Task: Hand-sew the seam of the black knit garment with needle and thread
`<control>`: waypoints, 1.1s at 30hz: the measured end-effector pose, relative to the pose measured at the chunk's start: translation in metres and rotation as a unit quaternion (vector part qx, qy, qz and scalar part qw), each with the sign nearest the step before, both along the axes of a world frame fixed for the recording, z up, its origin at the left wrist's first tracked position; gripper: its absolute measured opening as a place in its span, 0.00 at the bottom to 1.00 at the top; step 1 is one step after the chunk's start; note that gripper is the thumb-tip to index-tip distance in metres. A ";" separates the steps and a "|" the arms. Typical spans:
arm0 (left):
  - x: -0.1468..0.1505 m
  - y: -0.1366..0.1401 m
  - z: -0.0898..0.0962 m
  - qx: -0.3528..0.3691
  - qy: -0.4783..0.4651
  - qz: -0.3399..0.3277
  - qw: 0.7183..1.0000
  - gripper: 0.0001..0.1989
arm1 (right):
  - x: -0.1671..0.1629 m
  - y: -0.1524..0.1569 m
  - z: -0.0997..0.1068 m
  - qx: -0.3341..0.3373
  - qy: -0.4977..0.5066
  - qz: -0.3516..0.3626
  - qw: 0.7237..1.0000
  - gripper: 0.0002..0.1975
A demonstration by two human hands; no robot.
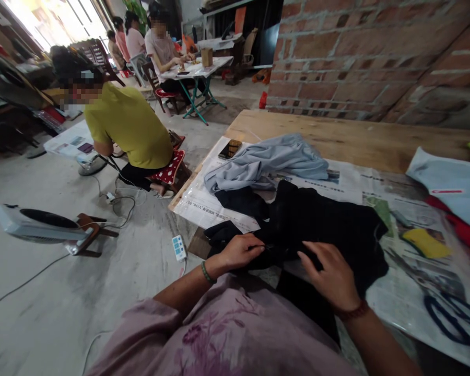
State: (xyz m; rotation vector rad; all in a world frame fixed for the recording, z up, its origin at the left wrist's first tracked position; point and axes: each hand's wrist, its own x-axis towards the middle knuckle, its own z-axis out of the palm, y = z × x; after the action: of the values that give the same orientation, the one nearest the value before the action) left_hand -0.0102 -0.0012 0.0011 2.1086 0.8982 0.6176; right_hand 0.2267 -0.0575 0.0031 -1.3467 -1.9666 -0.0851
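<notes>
A black cloth garment [325, 214] lies bunched at the near edge of the table, partly in front of my lap. My left hand [241, 251] is closed, with thumb and forefinger pinching a fold of it. My right hand [332, 274] rests against the garment to the right, its thumb and forefinger apart with black cloth showing between them. Behind the black garment is a crumpled light blue-grey garment [266, 159]. Scissors with dark blue handles [448, 316] lie right of my right hand, near a yellow cloth or sponge piece [426, 243].
Newspaper under clear plastic [198, 204] covers part of the wooden table [337, 137]. A phone [230, 150] lies at its far left, pale blue cloth [450, 183] at right. On the floor stand a fan [43, 222] and power strip [178, 247]. A person in yellow-green [131, 125] sits nearby.
</notes>
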 end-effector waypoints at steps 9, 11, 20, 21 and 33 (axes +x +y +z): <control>-0.001 0.002 0.003 -0.069 -0.018 0.015 0.997 0.12 | 0.018 0.021 -0.008 -0.077 -0.095 0.084 0.989 0.19; 0.000 0.002 0.003 -0.098 -0.021 0.018 0.995 0.12 | 0.018 0.025 -0.007 -0.113 -0.104 0.112 0.982 0.13; -0.020 0.020 0.015 -0.033 0.123 -0.063 0.990 0.09 | 0.095 0.033 -0.007 -0.149 -0.067 0.034 0.986 0.11; -0.027 0.024 0.014 -0.016 0.148 -0.070 0.986 0.08 | 0.108 0.031 -0.008 -0.152 -0.072 0.015 0.986 0.11; -0.117 0.125 0.043 -0.010 0.233 -0.012 0.972 0.08 | 0.130 0.028 -0.021 -0.243 -0.012 -0.064 0.968 0.12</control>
State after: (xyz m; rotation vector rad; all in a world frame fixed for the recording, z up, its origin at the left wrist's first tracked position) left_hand -0.1270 0.1238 0.0440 2.2834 1.1217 0.0918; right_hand 0.3564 -0.0293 -0.0174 -1.7879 -1.9953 0.3436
